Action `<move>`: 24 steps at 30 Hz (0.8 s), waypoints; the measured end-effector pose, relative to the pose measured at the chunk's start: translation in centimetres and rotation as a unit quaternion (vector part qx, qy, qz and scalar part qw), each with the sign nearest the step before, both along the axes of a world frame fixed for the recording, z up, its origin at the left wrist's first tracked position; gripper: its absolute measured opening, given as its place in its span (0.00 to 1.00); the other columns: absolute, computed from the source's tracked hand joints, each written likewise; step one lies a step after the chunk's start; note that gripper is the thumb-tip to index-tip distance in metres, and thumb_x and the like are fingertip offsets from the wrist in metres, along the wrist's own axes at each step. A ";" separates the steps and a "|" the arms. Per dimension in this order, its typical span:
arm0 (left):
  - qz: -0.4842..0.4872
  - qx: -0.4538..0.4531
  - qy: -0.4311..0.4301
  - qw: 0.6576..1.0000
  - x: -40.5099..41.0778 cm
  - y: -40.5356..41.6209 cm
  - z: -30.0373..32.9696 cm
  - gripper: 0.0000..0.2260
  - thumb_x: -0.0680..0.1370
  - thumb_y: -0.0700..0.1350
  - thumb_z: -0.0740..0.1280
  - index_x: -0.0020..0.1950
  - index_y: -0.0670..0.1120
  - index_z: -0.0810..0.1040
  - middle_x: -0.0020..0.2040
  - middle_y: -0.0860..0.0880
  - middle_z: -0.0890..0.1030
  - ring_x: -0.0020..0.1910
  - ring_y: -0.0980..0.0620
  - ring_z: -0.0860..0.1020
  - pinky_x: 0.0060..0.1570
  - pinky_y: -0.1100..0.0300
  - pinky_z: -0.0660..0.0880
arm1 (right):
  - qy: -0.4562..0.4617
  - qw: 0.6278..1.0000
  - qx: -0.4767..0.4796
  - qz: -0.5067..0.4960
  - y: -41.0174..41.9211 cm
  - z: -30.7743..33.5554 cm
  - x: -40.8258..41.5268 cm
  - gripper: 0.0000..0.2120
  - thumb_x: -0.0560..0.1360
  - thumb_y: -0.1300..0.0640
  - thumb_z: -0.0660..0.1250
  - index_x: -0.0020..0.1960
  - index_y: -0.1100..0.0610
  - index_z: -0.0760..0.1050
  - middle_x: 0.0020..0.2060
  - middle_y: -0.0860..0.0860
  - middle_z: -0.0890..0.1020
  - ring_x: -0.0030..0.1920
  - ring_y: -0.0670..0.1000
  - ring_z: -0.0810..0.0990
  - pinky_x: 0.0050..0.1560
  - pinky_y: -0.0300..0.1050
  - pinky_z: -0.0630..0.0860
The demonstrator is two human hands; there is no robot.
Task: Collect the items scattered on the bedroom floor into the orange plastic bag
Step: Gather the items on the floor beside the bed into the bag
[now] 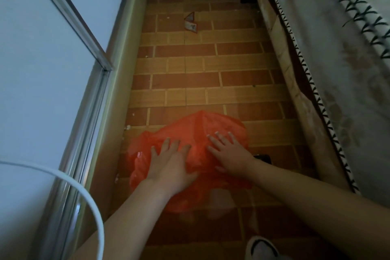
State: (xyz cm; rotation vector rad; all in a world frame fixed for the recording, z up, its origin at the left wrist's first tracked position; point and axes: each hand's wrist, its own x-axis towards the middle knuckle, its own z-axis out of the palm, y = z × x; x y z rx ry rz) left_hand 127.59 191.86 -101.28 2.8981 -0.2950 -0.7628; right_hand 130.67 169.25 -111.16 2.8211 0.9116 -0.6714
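Note:
The orange plastic bag (196, 129) lies puffed up on the brown tiled floor in the lower middle of the head view. My left hand (171, 162) presses flat on its left side, fingers spread. My right hand (228, 152) rests flat on its right side, fingers straight. Farther up the floor lies a small folded paper packet (191, 23). Tiny white scraps (127, 126) dot the floor along the left wall. A dark flat item (263, 157) peeks out just right of my right wrist.
The floor strip is narrow, with a wardrobe with a metal-framed sliding door (69, 15) on the left and a bed with a draped grey sheet (337, 69) on the right. A white round rim (84, 192) sits at lower left. A shoe (263, 247) is at the bottom edge.

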 end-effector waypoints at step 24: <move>-0.046 0.064 -0.064 0.995 -1.2 1.6 -0.1 0.38 0.78 0.64 0.64 0.82 0.49 0.57 0.81 0.45 0.60 0.83 0.43 0.51 0.79 0.37 0.50 | -0.055 0.991 0.114 -0.039 7.7 0.4 3.5 0.42 0.78 0.47 0.68 0.84 0.50 0.48 0.84 0.54 0.50 0.83 0.60 0.51 0.77 0.69 0.57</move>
